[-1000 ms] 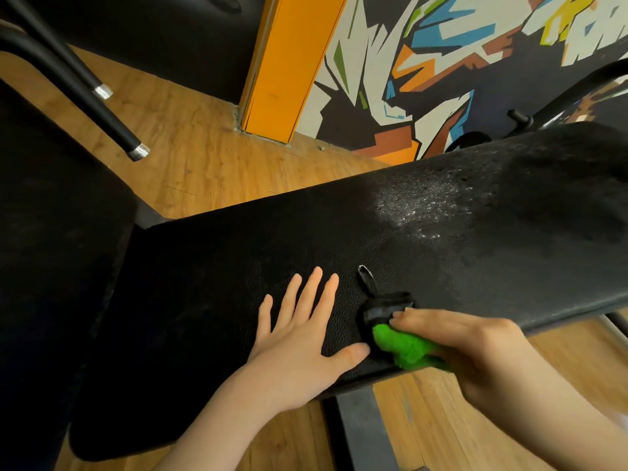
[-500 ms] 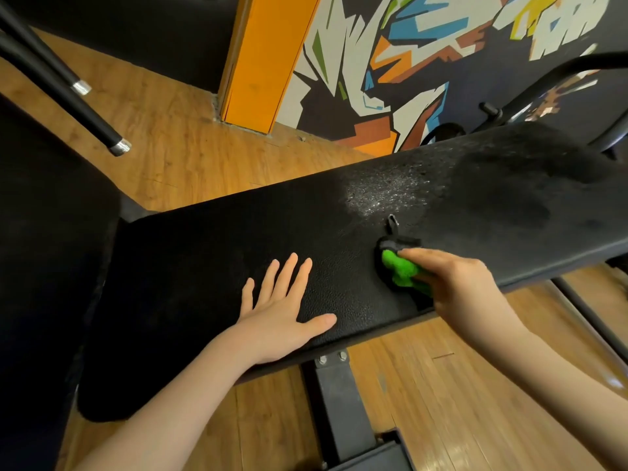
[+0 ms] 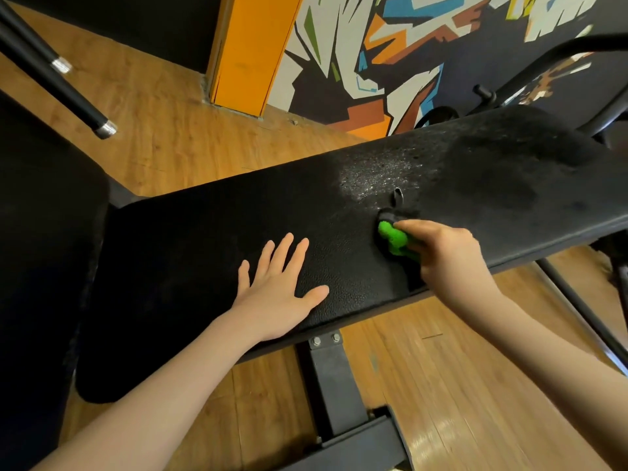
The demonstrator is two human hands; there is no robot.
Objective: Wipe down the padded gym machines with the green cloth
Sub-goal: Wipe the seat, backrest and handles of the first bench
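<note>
1. A long black padded bench (image 3: 339,239) is seen running from lower left to upper right across the head view, over a wooden floor (image 3: 163,130).
2. The left hand (image 3: 275,294) is laid flat on the pad near its front edge, with the fingers straight and spread apart and the thumb held out to the side.
3. The green cloth (image 3: 394,237) is bunched on the pad, right of the left hand and just below a speckled, shiny patch (image 3: 377,175).
4. The cloth is gripped by the right hand (image 3: 448,263), whose fingers are curled round it and pressed close together.
5. A grey metal support (image 3: 336,385) is seen under the bench, and a painted mural wall (image 3: 407,45) behind it.
</note>
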